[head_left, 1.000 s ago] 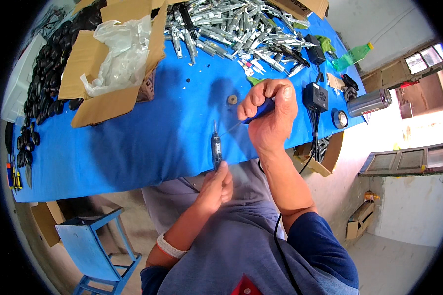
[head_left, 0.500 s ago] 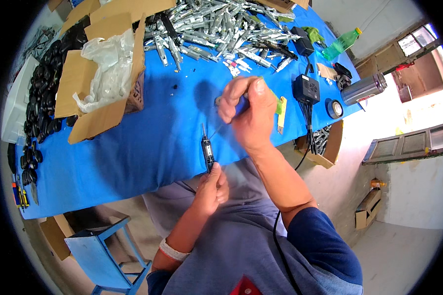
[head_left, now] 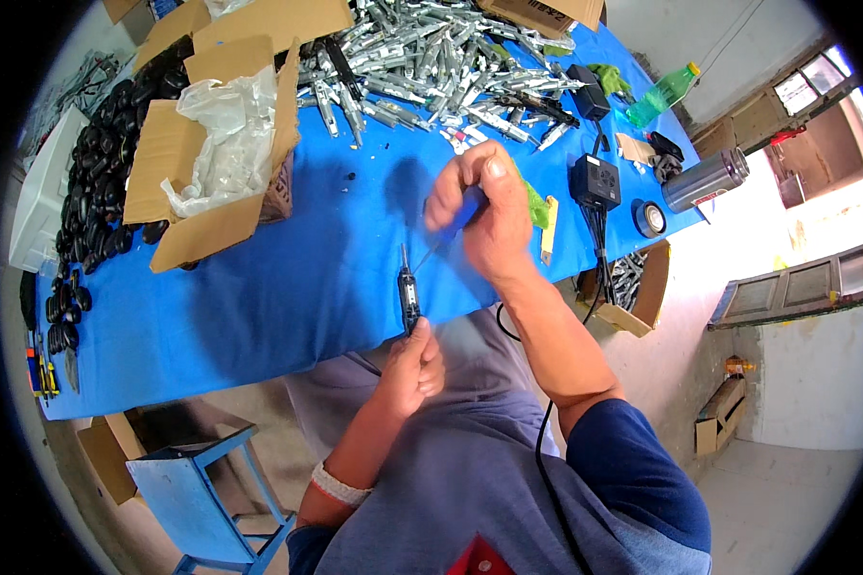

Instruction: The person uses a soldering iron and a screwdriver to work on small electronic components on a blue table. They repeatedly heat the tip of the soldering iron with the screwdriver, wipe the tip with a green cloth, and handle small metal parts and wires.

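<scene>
My left hand (head_left: 414, 369) is closed around the lower end of a slim black device (head_left: 408, 295) with a thin metal shaft pointing up and lighter parts showing along its side. It is held near the front edge of the blue-covered table. My right hand (head_left: 494, 211) is above and to the right, its fingers wrapped round the blue handle of a screwdriver (head_left: 464, 213). The screwdriver's thin blade slants down to the left toward the upper part of the device. Motion blurs the fingers, and I cannot tell whether the tip touches.
Many grey metal parts (head_left: 431, 67) are piled at the back. An open cardboard box (head_left: 168, 163) and black casings (head_left: 91, 182) lie left. A black power adapter (head_left: 595, 180), a tape roll (head_left: 650, 218), a steel flask (head_left: 705, 180) and a green bottle (head_left: 664, 96) stand right. A blue stool (head_left: 197, 498) is below left.
My right hand has turned slightly, so more of the blue screwdriver handle shows. My left hand keeps the device in nearly the same place. The whole view has shifted a little.
</scene>
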The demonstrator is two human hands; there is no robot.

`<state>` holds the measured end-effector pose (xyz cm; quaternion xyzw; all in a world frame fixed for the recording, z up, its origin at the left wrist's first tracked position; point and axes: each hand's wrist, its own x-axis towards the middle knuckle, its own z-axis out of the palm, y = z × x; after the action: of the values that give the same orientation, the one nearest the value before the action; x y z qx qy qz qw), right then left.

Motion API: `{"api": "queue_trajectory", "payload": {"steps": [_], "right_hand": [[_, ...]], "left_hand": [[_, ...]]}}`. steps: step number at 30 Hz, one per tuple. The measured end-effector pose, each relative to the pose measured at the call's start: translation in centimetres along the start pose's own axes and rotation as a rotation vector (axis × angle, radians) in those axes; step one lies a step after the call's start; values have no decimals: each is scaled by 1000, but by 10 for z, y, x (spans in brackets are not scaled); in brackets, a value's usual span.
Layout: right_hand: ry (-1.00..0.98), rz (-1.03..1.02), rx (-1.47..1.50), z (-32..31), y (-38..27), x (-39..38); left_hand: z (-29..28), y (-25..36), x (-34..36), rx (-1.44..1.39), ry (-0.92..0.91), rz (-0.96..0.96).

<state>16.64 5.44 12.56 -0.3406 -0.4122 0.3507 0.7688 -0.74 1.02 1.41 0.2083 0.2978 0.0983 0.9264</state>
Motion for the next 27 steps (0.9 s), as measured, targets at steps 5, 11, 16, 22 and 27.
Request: {"api": "queue_trajectory", "payload": {"steps": [5,11,16,22,27], "right_hand": [[178,51,-161,20,-9,-7],[33,13,-15,18,-2,-18],[-65,95,236,4,1,-1],[49,-75,-156,20,4,-3],[136,-76,-199,29,3,-9]], "left_hand": [[-2,-1,-1,5,24,-4],[-2,1,-2,19,8,-30],[-2,-1,0,-3,18,-23],[-5,1,0,18,17,-10],[-2,2,-3,-6,12,-13]]}}
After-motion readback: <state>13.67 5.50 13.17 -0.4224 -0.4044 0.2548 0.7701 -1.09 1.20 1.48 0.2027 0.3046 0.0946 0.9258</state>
